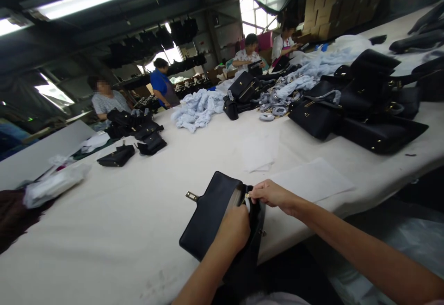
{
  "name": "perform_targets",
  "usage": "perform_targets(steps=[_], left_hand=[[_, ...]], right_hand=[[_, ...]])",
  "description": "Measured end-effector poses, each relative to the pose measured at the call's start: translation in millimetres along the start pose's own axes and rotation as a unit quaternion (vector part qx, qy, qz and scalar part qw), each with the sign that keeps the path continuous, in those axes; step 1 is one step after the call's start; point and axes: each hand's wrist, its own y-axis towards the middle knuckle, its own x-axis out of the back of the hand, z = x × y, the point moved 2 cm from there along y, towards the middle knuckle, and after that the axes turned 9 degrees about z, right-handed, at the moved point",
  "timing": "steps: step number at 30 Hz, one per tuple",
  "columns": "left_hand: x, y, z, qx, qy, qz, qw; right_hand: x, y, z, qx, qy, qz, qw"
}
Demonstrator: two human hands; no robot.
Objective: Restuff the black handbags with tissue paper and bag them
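Note:
A black handbag lies at the table's near edge, its flap folded back to the left with a gold clasp plate sticking out. My left hand is closed on the edge of the bag's opening, and pale material shows beside its fingers. At the far end of the opening, my right hand pinches a small gold metal piece that looks like a zipper pull. The bag's inside is mostly hidden by my hands. Gold hardware shows on the bag's right side.
White paper sheets lie beyond my right arm. Black handbags are heaped at right, near wrapped straps and crumpled pale-blue wrapping. Smaller black bags lie at left, near a plastic-wrapped bundle. Several people work across the table.

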Motion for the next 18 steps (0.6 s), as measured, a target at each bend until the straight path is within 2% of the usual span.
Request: perform_targets(steps=[5,7,9,12,14,18], left_hand=[[5.5,18,-5,-0.050,-0.033,0.072,0.996],[11.7,12,-4,-0.079,-0.064,0.114,0.988],[16.0,-1,-4,-0.118,-0.106,0.131,0.979],[15.1,-19,-5,-0.186,-0.148,0.095,0.967],[9.6,-20,-6,-0.204,-0.120,0.052,0.970],[1.5,-10,-6,-0.139,0.001,-0.012,0.990]], right_hand=[[1,-6,-10,0.009,0.095,-0.004,0.995],[2,-9,-11,0.014,0.119,0.001,0.993],[0,-15,-8,0.020,0.147,0.020,0.989],[-5,-26,0,0.030,0.195,0.052,0.979],[-8,-31,2,0.031,0.207,0.047,0.977],[-6,-26,-8,0.022,0.216,-0.002,0.976]])
